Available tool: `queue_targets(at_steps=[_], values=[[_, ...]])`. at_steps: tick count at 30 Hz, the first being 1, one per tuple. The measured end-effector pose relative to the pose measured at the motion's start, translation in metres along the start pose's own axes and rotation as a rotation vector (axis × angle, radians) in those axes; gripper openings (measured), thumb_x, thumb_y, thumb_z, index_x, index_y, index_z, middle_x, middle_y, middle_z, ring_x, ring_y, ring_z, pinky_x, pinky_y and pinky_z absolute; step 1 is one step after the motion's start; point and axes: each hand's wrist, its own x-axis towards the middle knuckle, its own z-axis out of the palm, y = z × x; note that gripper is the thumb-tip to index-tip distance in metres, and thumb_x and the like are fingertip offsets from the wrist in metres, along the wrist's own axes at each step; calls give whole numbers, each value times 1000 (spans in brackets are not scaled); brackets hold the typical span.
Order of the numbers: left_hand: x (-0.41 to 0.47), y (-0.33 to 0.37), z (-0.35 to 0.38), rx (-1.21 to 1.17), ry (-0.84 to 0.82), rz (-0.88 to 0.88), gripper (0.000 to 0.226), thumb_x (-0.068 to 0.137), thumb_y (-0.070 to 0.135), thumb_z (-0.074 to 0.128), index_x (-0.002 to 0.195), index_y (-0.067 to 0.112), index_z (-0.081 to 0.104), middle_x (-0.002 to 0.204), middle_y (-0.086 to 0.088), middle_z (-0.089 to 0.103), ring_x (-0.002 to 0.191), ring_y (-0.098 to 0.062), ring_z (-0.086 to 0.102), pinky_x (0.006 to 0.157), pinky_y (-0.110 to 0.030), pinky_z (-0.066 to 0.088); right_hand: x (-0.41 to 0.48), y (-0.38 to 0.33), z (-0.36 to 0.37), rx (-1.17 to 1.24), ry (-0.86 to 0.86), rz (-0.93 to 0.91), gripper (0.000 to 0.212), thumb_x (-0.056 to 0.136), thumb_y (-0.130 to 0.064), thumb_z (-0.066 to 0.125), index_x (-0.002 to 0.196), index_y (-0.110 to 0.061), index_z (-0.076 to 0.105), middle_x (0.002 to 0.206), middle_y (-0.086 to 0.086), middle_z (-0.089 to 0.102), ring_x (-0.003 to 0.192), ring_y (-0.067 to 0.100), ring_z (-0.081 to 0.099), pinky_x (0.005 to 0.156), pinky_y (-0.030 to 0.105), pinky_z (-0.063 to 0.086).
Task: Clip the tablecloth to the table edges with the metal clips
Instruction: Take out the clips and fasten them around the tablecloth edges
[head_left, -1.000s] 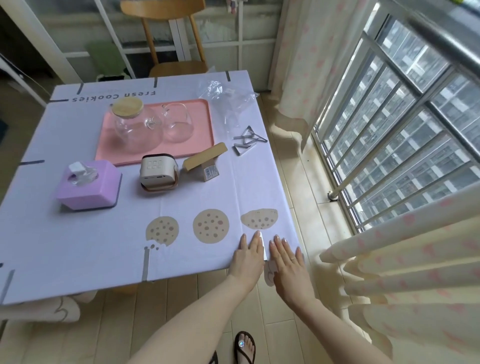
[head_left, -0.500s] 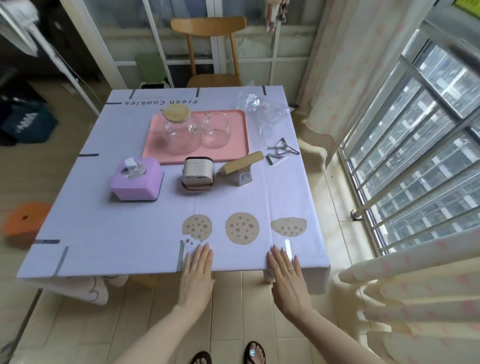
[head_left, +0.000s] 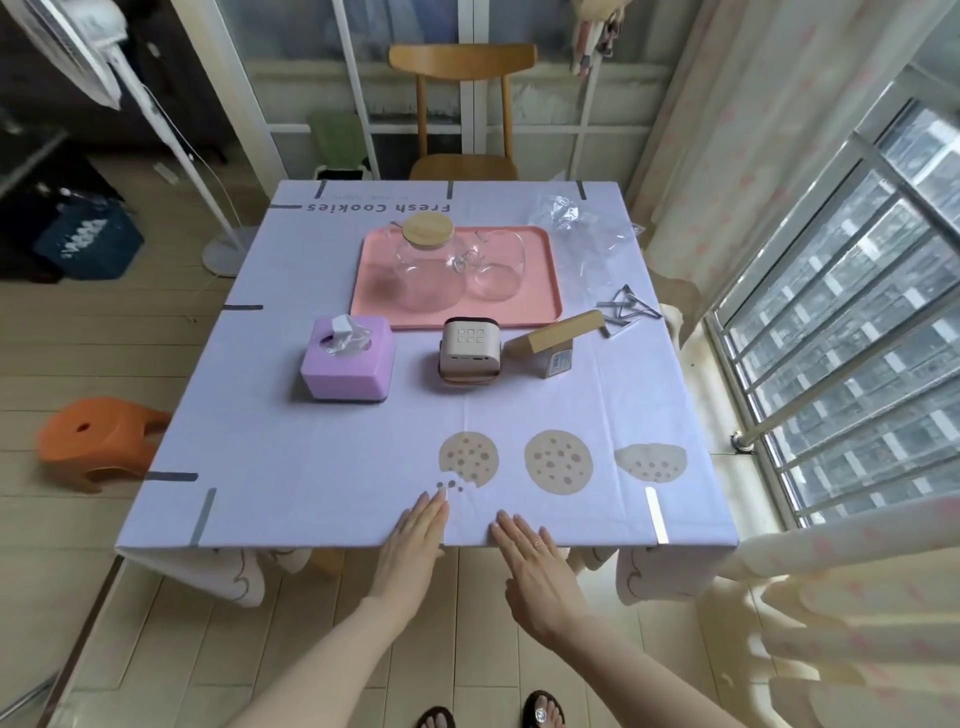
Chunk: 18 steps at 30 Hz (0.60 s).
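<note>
Right hand (head_left: 535, 566) now nearer left hand (head_left: 415, 545), both flat on tablecloth (head_left: 311, 467)

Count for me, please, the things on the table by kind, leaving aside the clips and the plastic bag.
Glass vessels: 2
Pink tray: 1
Purple tissue box: 1
Beige gadget: 1
Wooden stand: 1
Total: 6
</note>
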Motion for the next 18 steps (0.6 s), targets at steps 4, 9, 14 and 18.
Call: queue_targets(at_steps=[4, 9, 14, 18], values=[[5, -5, -2, 36, -10, 42, 83, 26, 22, 96, 104, 8, 71, 116, -3, 68, 102, -20, 67, 75, -31, 56, 14, -16, 3, -10, 17, -12, 74, 81, -5, 46, 149, -11, 18, 155, 1, 2, 145, 29, 14, 115, 44, 6], [8, -1, -6, 64, -32, 30, 79, 21, 22, 96, 95, 8, 74, 108, -4, 71, 93, -19, 70, 65, -28, 57, 20, -28, 3, -26, -21, 40, 72, 86, -6, 42, 150, -12, 10, 156, 2, -7, 146, 29, 5, 117, 44, 8], [6, -1, -15, -30, -33, 15, 76, 39, 19, 93, 110, 9, 69, 124, -2, 63, 108, -15, 64, 79, -24, 54, 23, -32, 11, -103, -47, 99, 86, 42, -17, 82, 125, -11, 60, 140, 8, 47, 119, 28, 57, 89, 45, 51], [-10, -24, -23, -153, -32, -9, 67, 95, 13, 46, 150, 14, 6, 156, 7, -5, 145, -10, -2, 115, -23, -1, 25, -40, 14, -162, -16, 103, 87, 24, -11, 81, 110, -11, 70, 121, 6, 65, 104, 25, 66, 86, 43, 52]])
